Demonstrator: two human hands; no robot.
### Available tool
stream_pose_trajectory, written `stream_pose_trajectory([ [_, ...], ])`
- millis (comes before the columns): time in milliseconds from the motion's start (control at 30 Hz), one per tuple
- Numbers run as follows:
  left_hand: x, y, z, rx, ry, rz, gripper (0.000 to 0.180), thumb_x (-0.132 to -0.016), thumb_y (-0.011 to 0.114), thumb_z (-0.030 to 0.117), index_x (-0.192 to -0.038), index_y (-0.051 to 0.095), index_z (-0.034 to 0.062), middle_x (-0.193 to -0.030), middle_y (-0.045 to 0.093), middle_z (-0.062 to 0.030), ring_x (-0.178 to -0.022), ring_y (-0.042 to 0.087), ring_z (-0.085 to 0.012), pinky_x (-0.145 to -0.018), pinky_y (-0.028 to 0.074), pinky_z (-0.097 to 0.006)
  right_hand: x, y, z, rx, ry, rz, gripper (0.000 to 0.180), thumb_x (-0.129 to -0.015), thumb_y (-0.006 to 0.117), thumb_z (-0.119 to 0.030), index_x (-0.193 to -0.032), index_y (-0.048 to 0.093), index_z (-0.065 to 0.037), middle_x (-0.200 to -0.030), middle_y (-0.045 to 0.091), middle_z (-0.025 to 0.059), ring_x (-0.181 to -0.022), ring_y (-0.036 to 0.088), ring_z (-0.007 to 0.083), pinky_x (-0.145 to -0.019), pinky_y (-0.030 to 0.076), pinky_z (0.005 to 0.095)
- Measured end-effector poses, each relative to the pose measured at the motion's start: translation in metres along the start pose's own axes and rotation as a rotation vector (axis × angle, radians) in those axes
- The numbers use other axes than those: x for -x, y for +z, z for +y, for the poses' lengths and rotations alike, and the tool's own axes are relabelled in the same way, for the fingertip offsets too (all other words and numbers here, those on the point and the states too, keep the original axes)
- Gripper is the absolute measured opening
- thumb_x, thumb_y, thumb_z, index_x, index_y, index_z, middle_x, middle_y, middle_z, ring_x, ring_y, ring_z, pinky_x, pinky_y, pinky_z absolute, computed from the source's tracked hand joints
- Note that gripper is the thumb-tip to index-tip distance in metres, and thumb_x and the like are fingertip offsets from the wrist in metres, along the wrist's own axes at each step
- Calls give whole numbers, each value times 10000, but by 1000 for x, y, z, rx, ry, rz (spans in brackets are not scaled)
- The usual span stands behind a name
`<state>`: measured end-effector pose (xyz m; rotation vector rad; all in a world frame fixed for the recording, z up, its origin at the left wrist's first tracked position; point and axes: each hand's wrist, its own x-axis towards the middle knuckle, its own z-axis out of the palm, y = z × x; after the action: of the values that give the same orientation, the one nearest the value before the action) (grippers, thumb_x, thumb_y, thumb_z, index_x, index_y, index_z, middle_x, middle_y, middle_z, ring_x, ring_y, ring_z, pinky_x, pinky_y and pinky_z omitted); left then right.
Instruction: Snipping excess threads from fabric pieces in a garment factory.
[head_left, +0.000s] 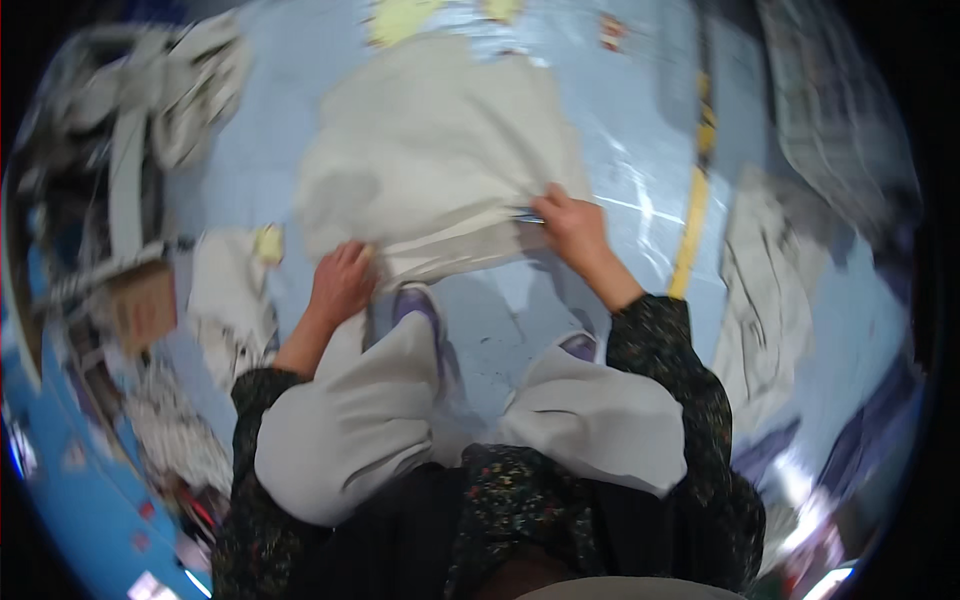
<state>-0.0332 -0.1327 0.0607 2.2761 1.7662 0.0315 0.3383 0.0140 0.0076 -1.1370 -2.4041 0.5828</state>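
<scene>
A large cream cloth (440, 130) lies spread on the pale blue floor in front of my feet. Its near edge is a paler folded strip that runs between my two hands. My left hand (345, 282) is closed on the left end of that edge, fingers bent over the fabric. At the right end, my right hand (575, 230) pinches the cloth between thumb and fingers. Beside the right fingertips is a small dark bluish patch, too blurred to name. The undersides of the cloth and of both grips are hidden.
Heaped cream fabric (765, 300) lies on the right, beyond a yellow-and-black floor stripe (690, 235). More pale fabric (230, 300) lies on the left, near a metal-framed rack (128, 190) and a brown carton (143, 305). Yellow scraps (400, 20) are at the far side.
</scene>
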Motion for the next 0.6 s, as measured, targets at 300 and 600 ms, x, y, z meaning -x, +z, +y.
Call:
stream_pose_trajectory([
  [300, 35, 18, -40, 125, -177, -607, 140, -883, 558, 162, -856, 650, 60, -801, 660, -217, -770, 640, -426, -690, 508, -512, 113, -80, 141, 255, 648, 425, 356, -742, 675, -70, -1080, 633, -175, -1017, 654, 25, -850, 670, 290, -671, 542, 397],
  [600, -126, -43, 28, 219, 264, -319, 128, -873, 523, 27, -928, 639, 25, -871, 645, -181, -821, 637, -375, -728, 508, -433, 192, -213, 275, 618, 1061, 284, 331, -802, 616, -149, -1127, 608, -209, -1108, 657, 83, -905, 659, 356, -714, 507, 491],
])
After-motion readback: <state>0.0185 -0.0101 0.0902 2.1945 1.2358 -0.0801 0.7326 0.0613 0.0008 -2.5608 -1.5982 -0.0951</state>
